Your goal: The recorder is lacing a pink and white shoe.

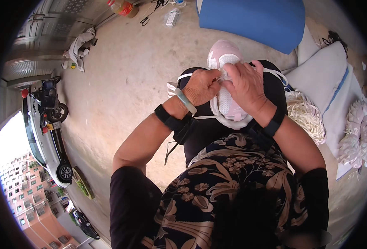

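A pink and white sneaker (pixel 233 101) lies between my thighs, its toe pointing away from me and its heel toward my belly. My left hand (pixel 202 86) is closed in a pinch at the left side of the lacing, on a white shoelace whose grip point is mostly covered by the fingers. My right hand (pixel 246 83) lies across the right side of the shoe, its thumb and forefinger pinching at the lacing and its other fingers raised. Loops of white lace (pixel 277 74) show over my right thigh, with another stretch over the left thigh.
To my right lie a bundle of white laces (pixel 306 118), pale sheets (pixel 337 85) and a heap of pale shoe-like pieces (pixel 355 135). A blue rounded block (pixel 254 23) is ahead. Farther off are scissors (pixel 145 20), a bottle (pixel 123 8), a motorbike (pixel 53 101) and a white car (pixel 44 139).
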A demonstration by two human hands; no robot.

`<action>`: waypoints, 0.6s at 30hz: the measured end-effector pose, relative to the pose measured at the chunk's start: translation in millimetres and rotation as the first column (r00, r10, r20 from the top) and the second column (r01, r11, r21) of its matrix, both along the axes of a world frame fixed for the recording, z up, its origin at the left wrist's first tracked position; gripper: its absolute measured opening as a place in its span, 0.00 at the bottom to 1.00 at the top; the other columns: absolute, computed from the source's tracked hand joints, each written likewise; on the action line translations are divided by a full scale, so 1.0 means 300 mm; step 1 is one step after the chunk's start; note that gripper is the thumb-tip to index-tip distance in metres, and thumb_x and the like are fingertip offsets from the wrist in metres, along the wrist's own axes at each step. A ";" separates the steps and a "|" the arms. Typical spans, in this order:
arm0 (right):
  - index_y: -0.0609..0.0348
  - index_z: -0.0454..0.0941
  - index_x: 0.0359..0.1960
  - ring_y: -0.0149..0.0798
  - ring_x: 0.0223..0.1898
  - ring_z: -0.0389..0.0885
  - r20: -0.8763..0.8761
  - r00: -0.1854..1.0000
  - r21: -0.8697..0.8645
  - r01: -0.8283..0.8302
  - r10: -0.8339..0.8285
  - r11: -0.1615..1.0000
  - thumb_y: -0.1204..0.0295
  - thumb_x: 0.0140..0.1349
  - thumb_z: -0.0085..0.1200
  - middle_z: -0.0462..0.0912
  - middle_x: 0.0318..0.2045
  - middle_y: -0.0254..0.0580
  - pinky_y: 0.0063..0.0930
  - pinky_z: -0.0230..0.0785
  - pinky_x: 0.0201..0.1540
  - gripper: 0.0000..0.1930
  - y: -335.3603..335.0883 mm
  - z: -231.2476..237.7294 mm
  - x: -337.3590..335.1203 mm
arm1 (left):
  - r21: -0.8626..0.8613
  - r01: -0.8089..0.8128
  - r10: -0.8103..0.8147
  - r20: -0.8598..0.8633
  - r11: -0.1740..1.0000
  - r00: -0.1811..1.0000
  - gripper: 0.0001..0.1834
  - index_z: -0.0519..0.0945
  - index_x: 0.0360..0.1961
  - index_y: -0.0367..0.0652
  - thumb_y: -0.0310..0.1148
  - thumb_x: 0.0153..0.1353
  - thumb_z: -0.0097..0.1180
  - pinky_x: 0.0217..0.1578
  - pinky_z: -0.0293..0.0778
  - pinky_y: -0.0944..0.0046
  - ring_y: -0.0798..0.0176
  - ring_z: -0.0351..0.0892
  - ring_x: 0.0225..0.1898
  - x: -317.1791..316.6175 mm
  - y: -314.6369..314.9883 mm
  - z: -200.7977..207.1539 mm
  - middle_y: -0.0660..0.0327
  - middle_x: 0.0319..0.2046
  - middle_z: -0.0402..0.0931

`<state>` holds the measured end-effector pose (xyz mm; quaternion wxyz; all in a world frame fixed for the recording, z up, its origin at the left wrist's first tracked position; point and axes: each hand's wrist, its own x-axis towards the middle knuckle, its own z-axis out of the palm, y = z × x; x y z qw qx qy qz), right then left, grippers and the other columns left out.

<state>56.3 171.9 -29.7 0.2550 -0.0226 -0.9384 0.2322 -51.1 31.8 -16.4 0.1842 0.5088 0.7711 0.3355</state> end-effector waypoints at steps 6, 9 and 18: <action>0.51 0.74 0.29 0.35 0.32 0.75 0.021 0.994 0.362 -0.106 0.106 0.926 0.71 0.52 0.49 0.74 0.26 0.32 0.42 0.56 0.47 0.03 -0.010 0.016 0.005 | 0.067 -0.059 0.056 0.041 0.996 0.998 0.06 0.76 0.25 0.35 0.24 0.44 0.50 0.26 0.71 0.53 0.43 0.75 0.23 0.010 -0.012 -0.002 0.45 0.17 0.72; 0.51 0.75 0.22 0.38 0.27 0.77 0.166 0.984 0.477 -0.139 0.067 0.868 0.72 0.50 0.50 0.77 0.22 0.34 0.39 0.58 0.42 0.03 -0.032 0.032 -0.008 | 0.045 -0.054 0.051 0.076 0.998 0.996 0.06 0.76 0.25 0.34 0.24 0.45 0.49 0.26 0.72 0.55 0.44 0.75 0.22 0.010 -0.024 -0.005 0.45 0.17 0.72; 0.54 0.74 0.16 0.41 0.22 0.77 0.126 0.963 0.228 -0.261 0.238 0.938 0.73 0.48 0.52 0.76 0.16 0.39 0.35 0.60 0.33 0.05 0.011 0.081 0.091 | 0.108 -0.219 0.211 0.085 0.970 0.974 0.10 0.77 0.33 0.34 0.24 0.49 0.48 0.25 0.71 0.63 0.59 0.73 0.20 0.054 -0.032 -0.057 0.52 0.18 0.73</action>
